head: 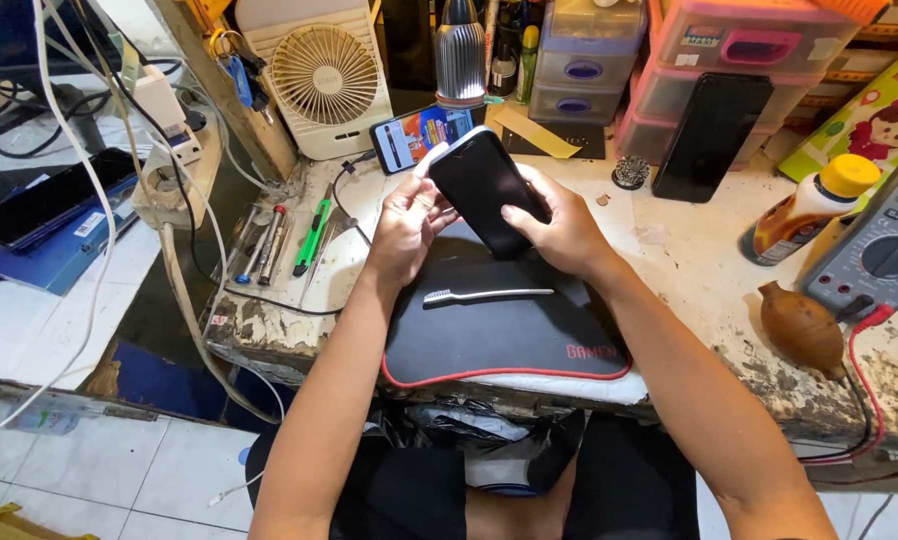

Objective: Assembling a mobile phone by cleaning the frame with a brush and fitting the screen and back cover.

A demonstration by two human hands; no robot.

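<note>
A black smartphone (484, 185) with a dark screen is held tilted above a black mat with a red edge (499, 335). My left hand (404, 225) grips its left side, thumb up near the top corner. My right hand (559, 225) holds the right side, thumb resting on the screen. A toothbrush with a grey handle (489, 294) lies across the mat just below both hands.
A worn white bench (689, 250) carries a small fan (324, 75), a lit phone (419, 135), a leaning dark phone (709, 135), plastic drawers (739, 60), a bottle with yellow cap (809, 210), a multimeter (879, 255), a brown bulb-shaped blower (799, 325), and pens and a green cutter (309, 240).
</note>
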